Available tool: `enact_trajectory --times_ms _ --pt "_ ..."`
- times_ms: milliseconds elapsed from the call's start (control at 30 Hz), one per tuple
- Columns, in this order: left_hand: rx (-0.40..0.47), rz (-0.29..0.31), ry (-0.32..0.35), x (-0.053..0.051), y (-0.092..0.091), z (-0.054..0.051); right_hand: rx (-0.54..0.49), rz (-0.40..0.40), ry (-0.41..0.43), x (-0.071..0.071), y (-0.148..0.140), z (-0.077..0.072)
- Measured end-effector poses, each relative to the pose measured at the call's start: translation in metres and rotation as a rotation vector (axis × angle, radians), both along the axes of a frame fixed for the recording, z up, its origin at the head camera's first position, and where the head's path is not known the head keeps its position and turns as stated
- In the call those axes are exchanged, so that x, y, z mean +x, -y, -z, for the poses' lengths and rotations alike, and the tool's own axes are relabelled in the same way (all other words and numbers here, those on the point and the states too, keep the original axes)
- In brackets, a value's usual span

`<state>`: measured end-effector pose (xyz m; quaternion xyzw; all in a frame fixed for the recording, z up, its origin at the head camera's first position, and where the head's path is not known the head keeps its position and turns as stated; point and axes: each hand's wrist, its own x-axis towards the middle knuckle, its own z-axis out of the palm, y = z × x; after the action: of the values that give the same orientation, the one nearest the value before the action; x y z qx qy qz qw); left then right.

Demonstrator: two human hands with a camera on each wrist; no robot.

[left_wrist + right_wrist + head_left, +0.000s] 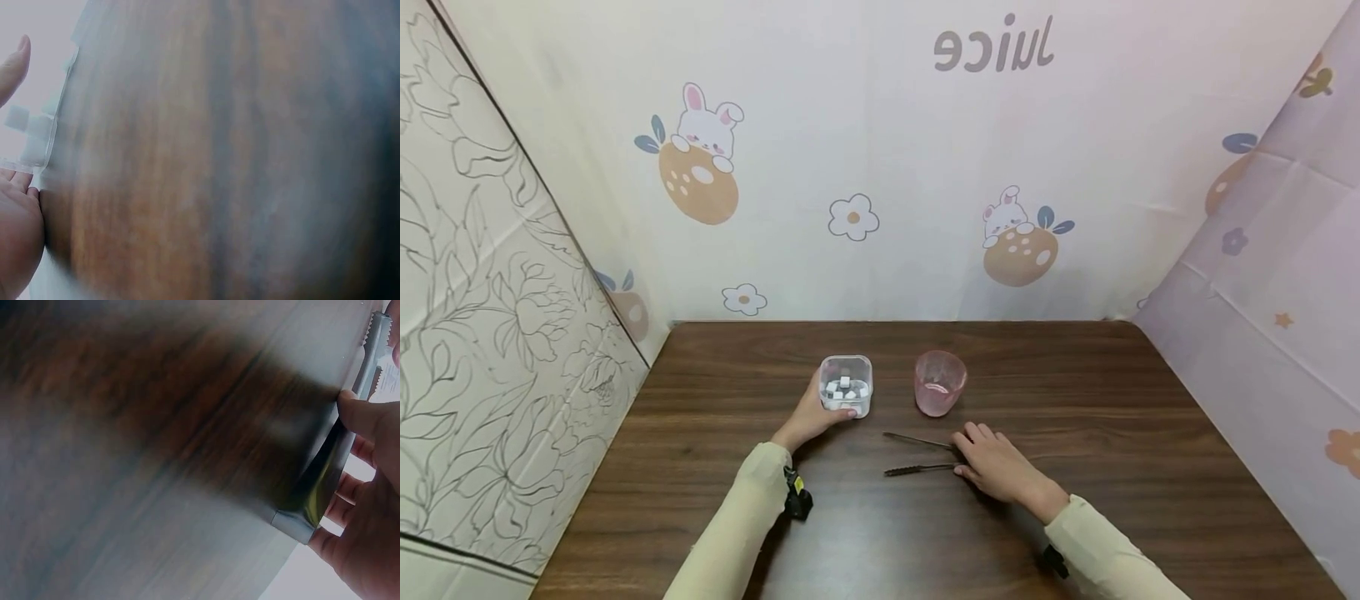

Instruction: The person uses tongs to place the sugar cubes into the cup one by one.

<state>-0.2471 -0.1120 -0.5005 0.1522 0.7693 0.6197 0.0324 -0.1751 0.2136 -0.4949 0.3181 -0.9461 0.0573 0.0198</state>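
My left hand (815, 414) grips a clear square plastic container (863, 368) on the table, its thumb across the near side. Inside lie several small white cubes (846, 382). The left wrist view catches only the thumb, part of the palm and the container's edge (55, 119). My right hand (997, 468) holds metal tongs (917, 469) between thumb and fingers, with the two arms spread apart and pointing left. In the right wrist view the tongs (325, 464) show a bent end near the palm and toothed tips. Beyond the tongs stands a pink translucent cup (940, 385), touched by neither hand.
Everything rests on a dark brown wood-grain table (1075, 392). A pale cloth backdrop (910, 125) with rabbit and fruit prints rises along its far edge, and patterned panels flank both sides. Dark wrist devices (798, 497) sit on the sleeves.
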Motion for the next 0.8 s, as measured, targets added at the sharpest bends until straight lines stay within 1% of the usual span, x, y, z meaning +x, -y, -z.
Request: enact_trajectory --times_ms 67,167,400,500,600,800 --pt "-0.005 0.000 0.006 0.001 -0.001 -0.001 -0.001 -0.005 -0.005 0.001 0.000 -0.001" --pt "-0.007 -0.007 0.005 0.000 -0.002 0.001 -0.005 -0.012 -0.015 0.002 0.000 -0.001" --pt "-0.022 -0.054 0.004 -0.014 -0.003 0.033 -0.042 -0.008 -0.010 0.004 -0.001 -0.003" --pt "-0.030 -0.061 0.000 -0.016 -0.002 0.035 -0.039 -0.003 -0.003 0.006 -0.002 -0.005" --pt "-0.008 -0.063 -0.007 -0.017 -0.001 0.037 -0.034 0.009 0.018 0.006 -0.002 -0.009" --pt "0.017 -0.056 -0.015 -0.017 0.002 0.037 -0.047 0.020 0.038 0.006 0.000 -0.026"
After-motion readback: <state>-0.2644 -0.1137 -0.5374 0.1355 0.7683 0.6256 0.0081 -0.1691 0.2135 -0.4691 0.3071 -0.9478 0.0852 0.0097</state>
